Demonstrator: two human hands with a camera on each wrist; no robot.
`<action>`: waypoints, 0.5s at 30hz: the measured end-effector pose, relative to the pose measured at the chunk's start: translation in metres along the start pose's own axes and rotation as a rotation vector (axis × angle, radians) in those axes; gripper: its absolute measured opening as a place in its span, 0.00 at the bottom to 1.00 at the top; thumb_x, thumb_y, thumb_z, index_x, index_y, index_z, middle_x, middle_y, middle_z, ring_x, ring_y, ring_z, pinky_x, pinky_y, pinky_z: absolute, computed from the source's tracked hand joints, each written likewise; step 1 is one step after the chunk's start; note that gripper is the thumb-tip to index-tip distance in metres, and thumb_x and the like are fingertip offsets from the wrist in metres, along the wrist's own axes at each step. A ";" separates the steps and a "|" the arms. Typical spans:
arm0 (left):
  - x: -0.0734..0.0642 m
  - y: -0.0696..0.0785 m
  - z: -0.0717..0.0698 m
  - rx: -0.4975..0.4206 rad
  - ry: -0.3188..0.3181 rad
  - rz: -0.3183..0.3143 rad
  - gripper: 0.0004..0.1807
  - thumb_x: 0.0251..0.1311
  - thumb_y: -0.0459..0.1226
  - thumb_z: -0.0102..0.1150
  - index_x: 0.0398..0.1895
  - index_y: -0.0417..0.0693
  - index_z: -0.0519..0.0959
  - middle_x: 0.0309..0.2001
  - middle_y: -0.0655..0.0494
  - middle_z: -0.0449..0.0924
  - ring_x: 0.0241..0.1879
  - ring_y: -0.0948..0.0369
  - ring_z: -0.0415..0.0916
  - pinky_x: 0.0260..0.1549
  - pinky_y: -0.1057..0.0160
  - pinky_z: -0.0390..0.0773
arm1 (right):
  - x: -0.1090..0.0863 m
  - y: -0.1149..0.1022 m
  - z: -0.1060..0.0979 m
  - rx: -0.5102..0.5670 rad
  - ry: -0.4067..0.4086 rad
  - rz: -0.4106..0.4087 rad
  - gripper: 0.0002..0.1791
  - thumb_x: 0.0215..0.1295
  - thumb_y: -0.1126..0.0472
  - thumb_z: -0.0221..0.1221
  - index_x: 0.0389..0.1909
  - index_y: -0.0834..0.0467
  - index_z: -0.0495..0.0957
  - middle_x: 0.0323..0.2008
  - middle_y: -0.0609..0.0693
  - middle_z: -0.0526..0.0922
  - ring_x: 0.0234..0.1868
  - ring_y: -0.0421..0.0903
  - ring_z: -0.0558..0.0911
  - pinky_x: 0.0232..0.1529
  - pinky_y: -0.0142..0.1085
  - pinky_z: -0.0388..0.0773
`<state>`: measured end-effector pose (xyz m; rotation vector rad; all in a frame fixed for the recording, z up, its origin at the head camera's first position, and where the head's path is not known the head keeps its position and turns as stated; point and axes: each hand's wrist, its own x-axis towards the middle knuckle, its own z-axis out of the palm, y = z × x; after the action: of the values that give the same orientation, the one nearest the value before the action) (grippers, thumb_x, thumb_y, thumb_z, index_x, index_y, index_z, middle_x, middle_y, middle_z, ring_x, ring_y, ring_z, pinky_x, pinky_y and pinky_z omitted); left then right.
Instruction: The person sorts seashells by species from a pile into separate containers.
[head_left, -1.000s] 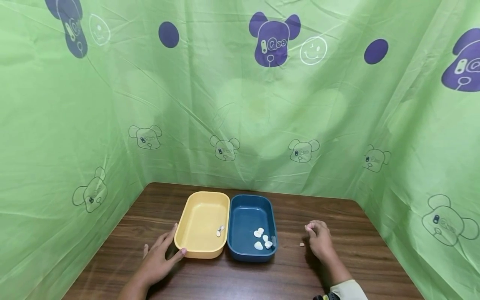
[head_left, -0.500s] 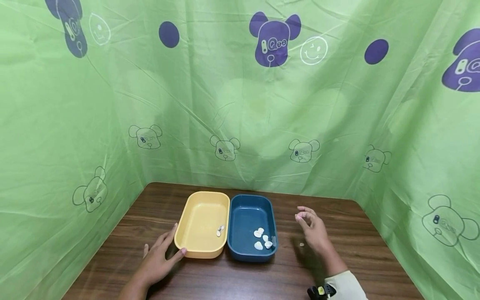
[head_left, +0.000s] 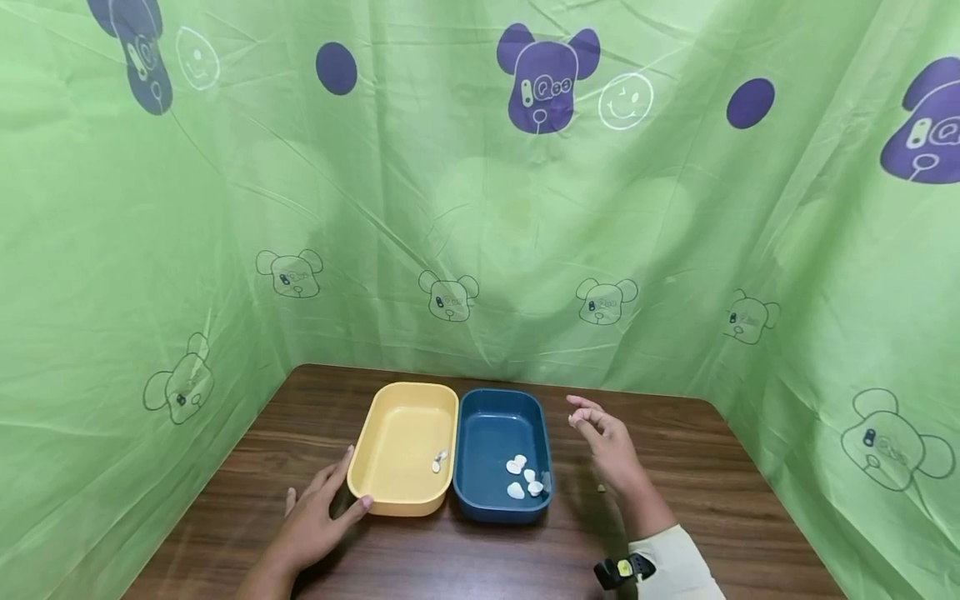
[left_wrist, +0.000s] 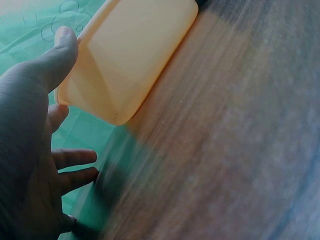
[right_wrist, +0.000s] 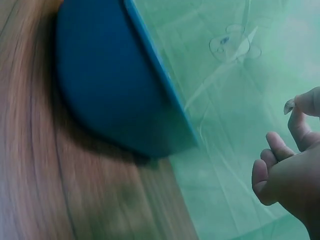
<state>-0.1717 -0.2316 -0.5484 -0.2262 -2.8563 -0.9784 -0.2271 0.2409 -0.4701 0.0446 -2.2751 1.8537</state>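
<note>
In the head view, my left hand (head_left: 318,508) lies at the near left corner of a yellow plastic bin (head_left: 401,504), its thumb and index finger touching the outside. Those fingers are nearly straight and spread in the left wrist view. My right hand (head_left: 617,450) is raised to the right of a blue bin (head_left: 498,510), pinching a small pale seashell (right_wrist: 289,106) between thumb and index finger. Several white seashells (head_left: 516,491) lie in the blue bin's near right part. Small greyish shells (head_left: 437,462) sit at the right side of the yellow bin.
Both bins stand side by side on a brown wooden table (head_left: 495,558). One tiny piece (head_left: 601,488) lies on the wood below the right hand. A green curtain (head_left: 480,200) with bear prints surrounds the table. A black watch (head_left: 624,571) is on the right wrist.
My right hand has lifted from the table and moved left and away from me toward the blue bin, with the shell in its fingertips. The left hand has stayed in place.
</note>
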 end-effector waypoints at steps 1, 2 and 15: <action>0.000 0.000 0.000 0.002 0.002 0.000 0.51 0.73 0.64 0.62 0.91 0.59 0.52 0.79 0.36 0.69 0.75 0.27 0.70 0.67 0.07 0.43 | 0.001 -0.003 0.004 0.011 0.006 -0.004 0.09 0.80 0.64 0.62 0.37 0.65 0.82 0.73 0.56 0.80 0.69 0.38 0.76 0.64 0.23 0.70; 0.000 -0.001 0.000 0.003 0.003 0.000 0.51 0.73 0.64 0.62 0.91 0.59 0.52 0.79 0.36 0.69 0.75 0.27 0.70 0.67 0.07 0.43 | 0.001 -0.006 0.008 0.024 0.015 -0.007 0.09 0.79 0.65 0.62 0.36 0.65 0.83 0.73 0.57 0.80 0.70 0.40 0.76 0.64 0.23 0.71; 0.000 0.000 0.000 0.014 0.008 0.005 0.51 0.73 0.64 0.61 0.91 0.58 0.53 0.79 0.36 0.70 0.76 0.28 0.69 0.67 0.07 0.44 | 0.007 -0.023 0.058 0.093 0.013 -0.046 0.08 0.79 0.70 0.59 0.37 0.69 0.83 0.73 0.60 0.78 0.79 0.58 0.72 0.67 0.29 0.70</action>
<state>-0.1720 -0.2315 -0.5482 -0.2279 -2.8532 -0.9565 -0.2386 0.1807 -0.4580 0.0983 -2.1598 1.9291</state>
